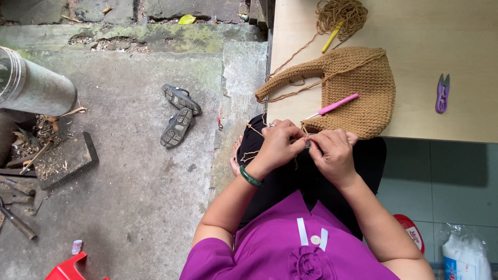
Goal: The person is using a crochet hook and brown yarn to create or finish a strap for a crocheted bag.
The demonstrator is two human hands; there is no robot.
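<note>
I see both hands drawn together over the lap, just below the bench (456, 119) edge. The left hand (277, 145) is curled nearly closed, fingers pinched on a strand of tan yarn (306, 130), with a green bangle (250, 177) on its wrist. The right hand (334, 153) is also curled, its fingertips meeting the left's; what it grips I cannot tell. Just above the hands, the tan crocheted bag (358, 88) lies on the bench, its lower edge touching the fingers. A pink crochet hook (334, 106) rests on the bag. A yarn ball (345, 15) sits further above, purple snips (442, 93) well right.
</note>
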